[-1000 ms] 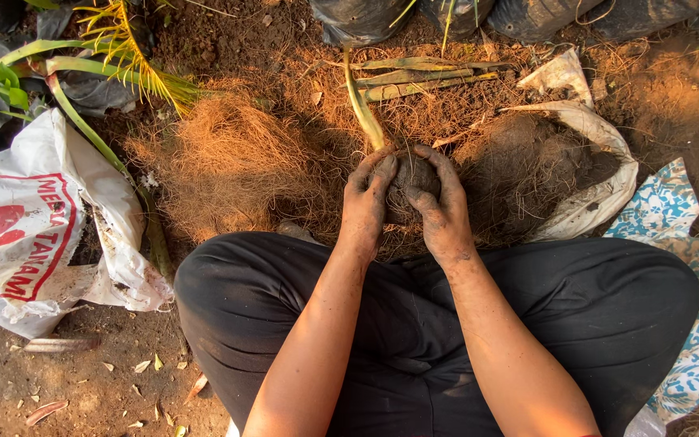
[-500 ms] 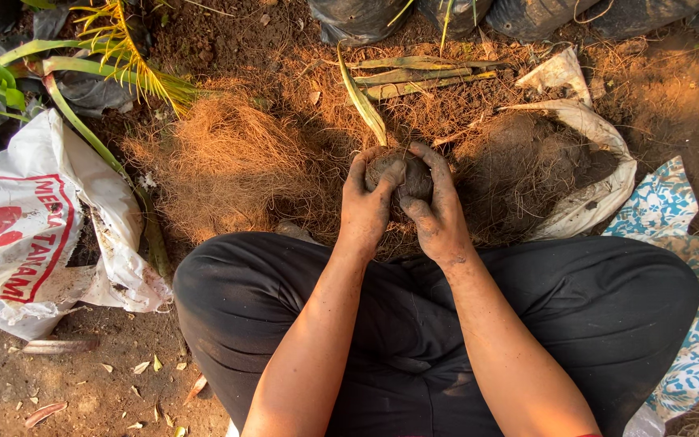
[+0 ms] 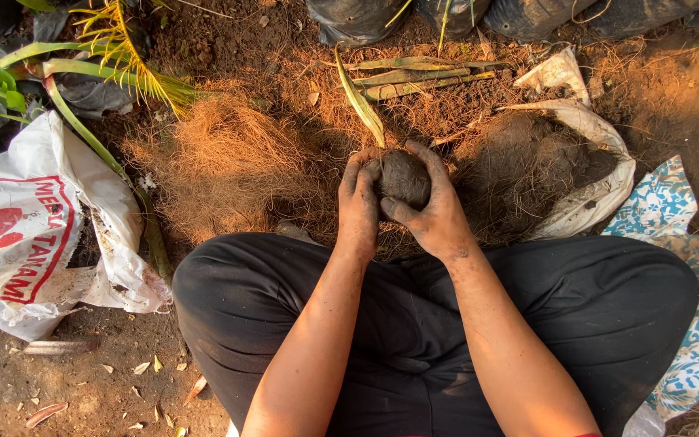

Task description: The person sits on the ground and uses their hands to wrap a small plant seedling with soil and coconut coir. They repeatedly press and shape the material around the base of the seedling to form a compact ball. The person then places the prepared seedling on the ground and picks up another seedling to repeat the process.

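the person sits cross-legged in black trousers (image 3: pixel 414 324) on bare earth; all positions below are given relative to the soil ball. the white printed sack (image 3: pixel 34 226) lies well to the left of the ball, crumpled, on the ground. the patterned blue cloth (image 3: pixel 673 243) lies well to the right, partly under the right leg. the open white bag of dark soil (image 3: pixel 584 154) sits just to the right, its rim slumped. the heap of brown coconut fibre (image 3: pixel 228 162) lies to the left, near. the left hand (image 3: pixel 359 202) presses the ball's left side, fingers curled onto it. the right hand (image 3: pixel 434 210) cups its right side and underside, fingers wrapped over the top, thumb across the front. the soil ball (image 3: pixel 404 176) is dark, rounded, held above the ground before the knees. a green leaf (image 3: pixel 359 101) rises from its top, tilted left.
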